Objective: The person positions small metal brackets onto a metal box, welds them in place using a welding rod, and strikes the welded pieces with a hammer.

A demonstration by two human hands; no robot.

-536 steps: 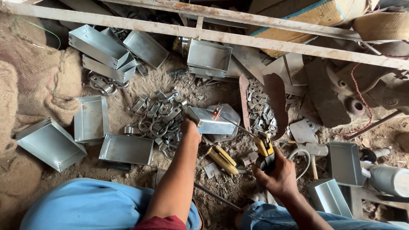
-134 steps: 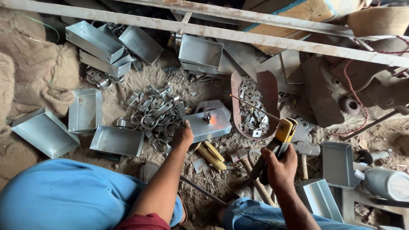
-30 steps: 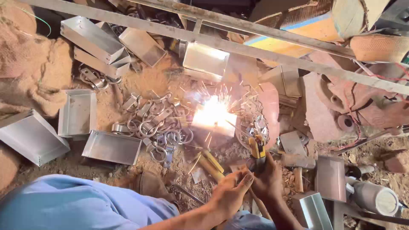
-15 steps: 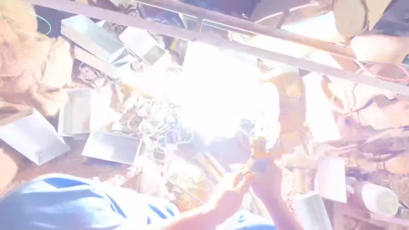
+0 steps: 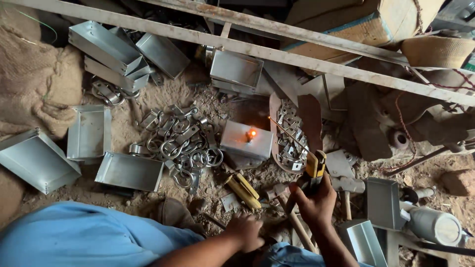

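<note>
Right hand (image 5: pixel 316 200) clenched around yellow electrode holder (image 5: pixel 314 168), thin welding rod (image 5: pixel 289 134) sticking out up-left, tip near the small metal box (image 5: pixel 246 141). Box sits on the dirt floor (image 5: pixel 163 99) with a glowing orange spot (image 5: pixel 252 133) on its top face; rod tip apart from the spot. Left hand (image 5: pixel 246 231) low, fingers curled on the ground by a wooden hammer handle (image 5: pixel 292 217); can't tell if it grips anything. Pile of metal clamps (image 5: pixel 180 146) left of box, open sheet-metal trays (image 5: pixel 129 171) beyond.
</note>
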